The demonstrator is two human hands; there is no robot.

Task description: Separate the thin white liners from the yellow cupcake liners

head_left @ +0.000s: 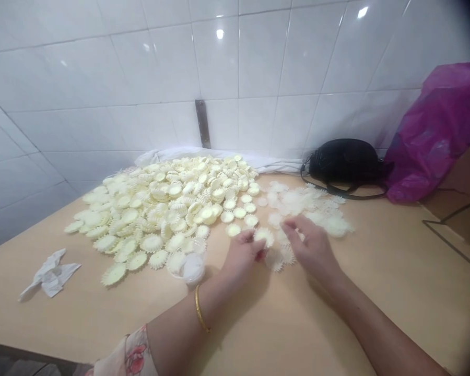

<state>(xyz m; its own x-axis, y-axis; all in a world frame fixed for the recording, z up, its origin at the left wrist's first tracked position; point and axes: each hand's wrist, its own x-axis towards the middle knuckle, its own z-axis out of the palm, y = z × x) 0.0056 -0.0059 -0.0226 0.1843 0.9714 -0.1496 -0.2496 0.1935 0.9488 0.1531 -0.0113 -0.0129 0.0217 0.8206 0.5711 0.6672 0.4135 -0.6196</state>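
And here's the left hand [241, 256], gold bangle [198, 309] at the wrist, with its fingers gripping a small, pale, round disc with a scalloped edge [263, 237], held just over the light wood-toned surface [266, 334]. Across from it comes the right hand [315, 251], thumb and fingertips drawn close together near that disc; whether they pinch anything, I cannot tell! Below, between the two hands, lie a few whitish discs with toothed edges [276, 259].

Over to the left, what a heap: a broad mound of pale yellow, scalloped discs [172, 203], with a small clear tub holding something white [191, 267] at its near edge, just beside the left forearm. Beyond the right hand spreads a flatter scatter of translucent white discs [301, 201], and behind those sits a rounded black bag [344, 161], right beside a shiny magenta plastic bag [434, 130].
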